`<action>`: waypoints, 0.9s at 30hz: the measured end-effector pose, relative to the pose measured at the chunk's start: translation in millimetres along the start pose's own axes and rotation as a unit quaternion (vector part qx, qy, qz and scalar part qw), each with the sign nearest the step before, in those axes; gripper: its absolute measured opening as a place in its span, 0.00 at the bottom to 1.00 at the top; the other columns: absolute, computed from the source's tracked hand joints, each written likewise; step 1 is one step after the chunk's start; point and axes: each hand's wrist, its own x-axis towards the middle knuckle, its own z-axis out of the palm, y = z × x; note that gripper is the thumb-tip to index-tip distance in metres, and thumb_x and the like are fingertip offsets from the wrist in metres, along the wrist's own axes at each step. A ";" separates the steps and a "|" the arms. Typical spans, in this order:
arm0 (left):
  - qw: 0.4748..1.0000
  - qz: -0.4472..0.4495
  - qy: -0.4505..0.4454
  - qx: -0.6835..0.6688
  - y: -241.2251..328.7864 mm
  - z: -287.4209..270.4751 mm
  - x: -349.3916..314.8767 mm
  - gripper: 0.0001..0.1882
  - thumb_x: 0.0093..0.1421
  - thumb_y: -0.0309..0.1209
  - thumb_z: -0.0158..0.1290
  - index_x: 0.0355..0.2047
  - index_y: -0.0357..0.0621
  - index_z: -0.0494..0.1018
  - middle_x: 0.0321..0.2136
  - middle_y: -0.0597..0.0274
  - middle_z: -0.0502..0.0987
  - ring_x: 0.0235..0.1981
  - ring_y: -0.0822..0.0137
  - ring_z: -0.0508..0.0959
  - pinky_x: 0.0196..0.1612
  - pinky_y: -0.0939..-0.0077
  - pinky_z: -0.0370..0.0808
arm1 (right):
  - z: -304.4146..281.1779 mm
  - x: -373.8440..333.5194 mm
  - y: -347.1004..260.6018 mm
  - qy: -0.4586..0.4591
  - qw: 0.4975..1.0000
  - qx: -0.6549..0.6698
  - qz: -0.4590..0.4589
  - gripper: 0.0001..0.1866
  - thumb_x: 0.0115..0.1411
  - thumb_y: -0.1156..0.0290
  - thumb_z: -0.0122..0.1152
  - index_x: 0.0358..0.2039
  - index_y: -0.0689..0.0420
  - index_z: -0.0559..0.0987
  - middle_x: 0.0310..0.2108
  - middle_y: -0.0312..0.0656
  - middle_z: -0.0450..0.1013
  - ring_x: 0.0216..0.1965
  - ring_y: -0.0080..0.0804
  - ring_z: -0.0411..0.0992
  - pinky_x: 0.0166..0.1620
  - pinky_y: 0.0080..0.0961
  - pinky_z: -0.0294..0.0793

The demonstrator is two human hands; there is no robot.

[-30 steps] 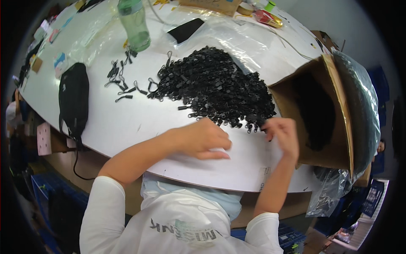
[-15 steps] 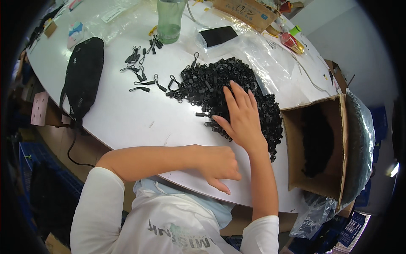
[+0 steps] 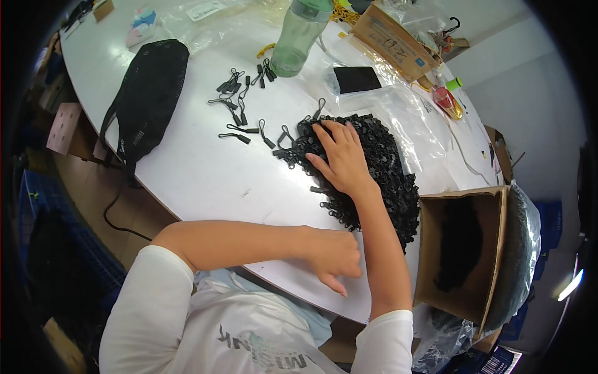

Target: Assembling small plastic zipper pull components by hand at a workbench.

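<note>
My right hand (image 3: 341, 159) lies palm down on the far left part of a heap of small black pieces (image 3: 389, 156) that look like zip sliders. Its fingers are spread, and I see nothing gripped in them. Near the table's front edge is my left hand (image 3: 336, 258), back upward, fingers curled under and thumb sticking out; whatever the curled fingers may hold is hidden. Several black cord zip pulls (image 3: 235, 137) with looped ends lie scattered left of the heap. One zip pull (image 3: 319, 108) stands out at the heap's far edge.
An opened cardboard box (image 3: 430, 249) with a dark mass inside stands at the right. A green bottle (image 3: 296, 47), clear plastic sheeting (image 3: 430, 140) and a black flat piece (image 3: 356, 80) lie beyond the heap. A black pouch with a strap (image 3: 149, 93) is at left on the white table (image 3: 205, 187).
The whole view has shifted. Across the heap, my right hand has slid from the middle to the far left part, fingers still spread. My left hand has barely changed, its fingers still curled.
</note>
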 end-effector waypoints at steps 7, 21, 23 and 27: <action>0.999 -0.002 -0.007 0.036 -2.8 -2.4 2.2 0.25 0.55 0.50 0.52 0.18 0.40 0.66 0.12 0.57 0.70 0.15 0.50 0.70 0.18 0.59 0.65 | 5.0 -12.2 2.8 0.059 0.998 -0.011 0.024 0.10 0.52 0.69 0.63 0.33 0.58 0.75 0.37 0.42 0.68 0.41 0.40 0.66 0.44 0.35 0.66; 0.999 -0.019 -0.022 0.034 -3.0 -4.4 3.2 0.22 0.55 0.49 0.53 0.19 0.41 0.67 0.14 0.57 0.71 0.17 0.50 0.73 0.20 0.59 0.68 | -31.9 -22.9 13.6 0.283 0.868 0.324 0.248 0.19 0.63 0.70 0.52 0.14 0.59 0.68 0.13 0.33 0.61 0.13 0.23 0.59 0.18 0.25 0.57; 0.999 -0.029 -0.019 0.040 -4.1 -2.8 0.6 0.22 0.55 0.49 0.54 0.19 0.42 0.67 0.14 0.57 0.72 0.18 0.50 0.73 0.21 0.59 0.69 | -56.7 -25.6 13.3 0.371 0.629 0.585 0.353 0.17 0.64 0.67 0.49 0.17 0.56 0.68 0.13 0.33 0.60 0.13 0.20 0.54 0.18 0.19 0.51; 0.999 -0.030 -0.017 0.034 -2.8 -5.4 1.3 0.22 0.55 0.49 0.54 0.19 0.42 0.67 0.14 0.56 0.72 0.18 0.50 0.73 0.21 0.60 0.69 | -76.6 -65.9 34.6 0.417 0.409 0.777 0.233 0.17 0.65 0.61 0.44 0.19 0.53 0.65 0.11 0.33 0.54 0.11 0.21 0.45 0.18 0.20 0.44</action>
